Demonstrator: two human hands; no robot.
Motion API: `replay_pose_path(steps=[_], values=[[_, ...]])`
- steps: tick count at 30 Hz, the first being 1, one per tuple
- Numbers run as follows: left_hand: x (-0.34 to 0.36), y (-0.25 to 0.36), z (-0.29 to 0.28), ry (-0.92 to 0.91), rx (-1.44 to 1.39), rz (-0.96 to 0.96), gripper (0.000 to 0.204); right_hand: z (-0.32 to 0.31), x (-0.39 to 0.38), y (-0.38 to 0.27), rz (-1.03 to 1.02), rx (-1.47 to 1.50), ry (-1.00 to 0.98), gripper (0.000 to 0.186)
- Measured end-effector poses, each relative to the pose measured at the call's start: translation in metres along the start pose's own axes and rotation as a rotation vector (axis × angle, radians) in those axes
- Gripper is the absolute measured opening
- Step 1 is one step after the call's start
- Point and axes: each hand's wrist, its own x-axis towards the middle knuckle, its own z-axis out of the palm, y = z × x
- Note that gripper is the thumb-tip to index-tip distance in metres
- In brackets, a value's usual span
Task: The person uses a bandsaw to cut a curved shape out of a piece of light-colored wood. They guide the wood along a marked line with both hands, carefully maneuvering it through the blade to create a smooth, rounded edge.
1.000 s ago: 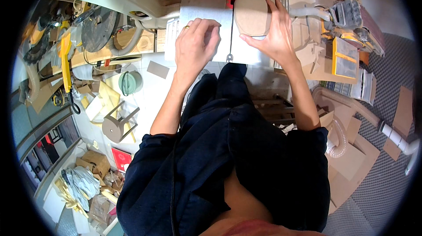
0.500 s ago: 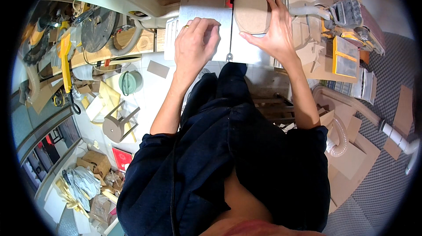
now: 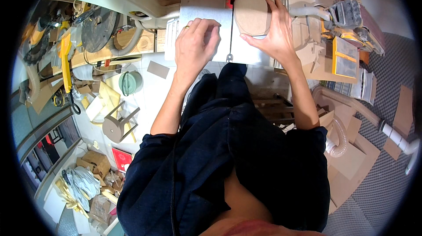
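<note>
A tan, roughly round board [image 3: 252, 14] lies flat on the metal machine table [image 3: 259, 51], right of the table's dark slot [image 3: 231, 38]. My right hand [image 3: 279, 31] grips the board's right side, fingers along the far right edge and thumb at the near edge. Left of the slot, my left hand [image 3: 194, 40] rests on the table with its fingers curled and the thumb close to them. A tiny dark spot shows at its fingertips; whether it is something held, I cannot make out. Beyond the board is a small red part [image 3: 229, 1], and the machine's pale housing overhangs the far edge.
A belt sander [image 3: 351, 18] and a yellow-edged case [image 3: 345, 58] stand to the right, with board offcuts [image 3: 307, 51] nearby. Grey hose [image 3: 125, 45] and tools crowd the left bench. On the floor are a small stool [image 3: 116, 126], a green bin [image 3: 127, 83] and scraps.
The round board has shifted very slightly under my right hand, whose thumb moved a little with it. My left hand stays in place.
</note>
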Motion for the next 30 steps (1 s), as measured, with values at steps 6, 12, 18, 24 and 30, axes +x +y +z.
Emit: replay_pose_path(steps=[6, 12, 18, 24, 30], values=[[-0.0002, 0.0011, -0.0013, -0.006, 0.006, -0.003, 0.009, -0.0011, -0.0002, -0.0006, -0.012, 0.019, 0.007, 0.128], [0.0004, 0.0002, 0.0, 0.008, -0.002, 0.014, 0.009, -0.0011, 0.001, -0.0007, -0.02, 0.025, 0.014, 0.127], [0.0002, -0.0001, 0.0, 0.001, -0.003, 0.005, 0.009, -0.0001, 0.0016, 0.0, -0.025, 0.016, 0.02, 0.128], [-0.0001, -0.0006, -0.0001, 0.004, 0.006, 0.02, 0.009, 0.0022, 0.0014, 0.0038, -0.031, 0.006, -0.009, 0.135], [0.0004, -0.0006, -0.0006, 0.0, 0.011, 0.025, 0.009, 0.0024, 0.002, 0.0043, -0.018, 0.007, -0.016, 0.136]])
